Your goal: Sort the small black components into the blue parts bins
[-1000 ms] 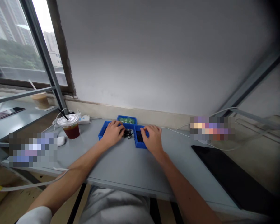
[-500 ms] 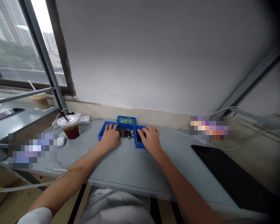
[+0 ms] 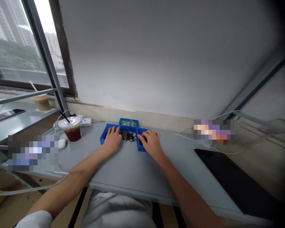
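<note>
My left hand (image 3: pixel 112 140) lies palm down over the right part of a blue bin (image 3: pixel 104 133), fingers spread and nothing visible in them. Beside its fingertips is a loose pile of small dark and brass-coloured screws (image 3: pixel 128 136) on the table. My right hand (image 3: pixel 152 144) arches over a second blue bin (image 3: pixel 142 148), its thumb near the left rim and apart from the bent fingers. Dark contents show partly in that bin; some fingertips are hidden. Behind the pile stands a third blue bin (image 3: pixel 138 123) holding green pieces (image 3: pixel 128 123).
On the grey table (image 3: pixel 133 174), a lidded cup of dark red drink (image 3: pixel 73 134) and a white power strip (image 3: pixel 85 122) stand at left. A white rounded object (image 3: pixel 62 143) lies near the cup. At right are a black flat panel (image 3: pixel 232 177) and white cables (image 3: pixel 175 132).
My right hand has shifted slightly left over its bin, and the thumb has come closer to the left rim. My left hand stays almost still.
</note>
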Available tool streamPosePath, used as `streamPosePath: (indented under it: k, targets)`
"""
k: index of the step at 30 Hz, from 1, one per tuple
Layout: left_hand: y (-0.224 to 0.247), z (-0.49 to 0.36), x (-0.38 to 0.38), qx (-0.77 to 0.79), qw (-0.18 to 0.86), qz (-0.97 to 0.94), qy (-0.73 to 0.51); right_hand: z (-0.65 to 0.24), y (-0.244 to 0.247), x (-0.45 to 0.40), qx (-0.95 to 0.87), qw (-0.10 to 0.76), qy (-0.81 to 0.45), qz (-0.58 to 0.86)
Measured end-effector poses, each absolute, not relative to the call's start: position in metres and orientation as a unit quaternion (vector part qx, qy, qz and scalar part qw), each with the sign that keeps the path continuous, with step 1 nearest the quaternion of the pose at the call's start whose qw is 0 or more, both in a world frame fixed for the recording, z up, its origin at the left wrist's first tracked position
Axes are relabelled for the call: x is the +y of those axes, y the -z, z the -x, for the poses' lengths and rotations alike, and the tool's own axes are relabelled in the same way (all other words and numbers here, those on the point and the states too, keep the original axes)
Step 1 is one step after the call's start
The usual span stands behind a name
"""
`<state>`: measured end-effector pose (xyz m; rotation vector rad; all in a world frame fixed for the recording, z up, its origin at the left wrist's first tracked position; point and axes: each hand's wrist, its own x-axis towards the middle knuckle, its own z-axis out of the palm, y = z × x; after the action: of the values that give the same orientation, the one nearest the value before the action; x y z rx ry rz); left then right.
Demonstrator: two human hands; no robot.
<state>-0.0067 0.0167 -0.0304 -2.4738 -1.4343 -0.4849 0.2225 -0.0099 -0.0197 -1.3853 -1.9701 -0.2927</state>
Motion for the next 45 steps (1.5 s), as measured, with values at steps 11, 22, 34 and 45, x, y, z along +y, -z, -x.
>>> streamPosePath:
  k: [11, 22, 34, 45]
  targets:
    - [0.013, -0.003, 0.013, -0.406, 0.09, 0.884, 0.212, -0.212, 0.007, -0.021, -0.835, 0.345, 0.056, 0.426]
    - [-0.002, -0.012, 0.004, -0.29, 0.014, 0.903, 0.317, -0.21, 0.009, -0.021, -0.853, 0.364, 0.045, 0.372]
    - [0.002, -0.013, 0.005, -0.288, -0.058, 0.885, 0.362, -0.213, 0.01, -0.02, -0.85, 0.393, 0.066, 0.343]
    - [0.002, -0.013, 0.005, -0.291, -0.068, 0.884, 0.359, -0.214, 0.009, -0.02, -0.86, 0.399, 0.036, 0.317]
